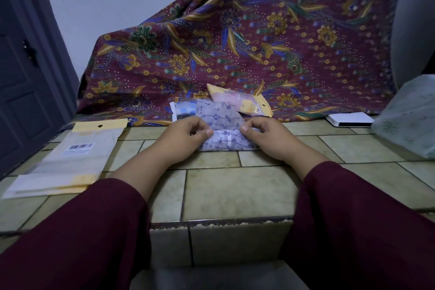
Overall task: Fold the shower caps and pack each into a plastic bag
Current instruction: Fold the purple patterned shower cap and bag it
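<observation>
A pale lilac shower cap (223, 122) with a dark printed pattern lies partly folded on the tiled counter (235, 190). My left hand (186, 138) pinches its left edge with curled fingers and thumb. My right hand (268, 136) pinches its right edge the same way. Behind it sit a packed yellow-edged plastic bag (242, 101) holding a pink cap and a blue-patterned packed item (184, 107). Flat empty plastic bags (75, 160) with yellow headers and a barcode label lie at the left.
A maroon floral cloth (247, 42) drapes over something behind the counter. A white box (348, 119) and a pale green plastic bag (409, 117) sit at the right. A dark door (21, 77) stands at the left. The counter's front edge (221, 221) drops off near me.
</observation>
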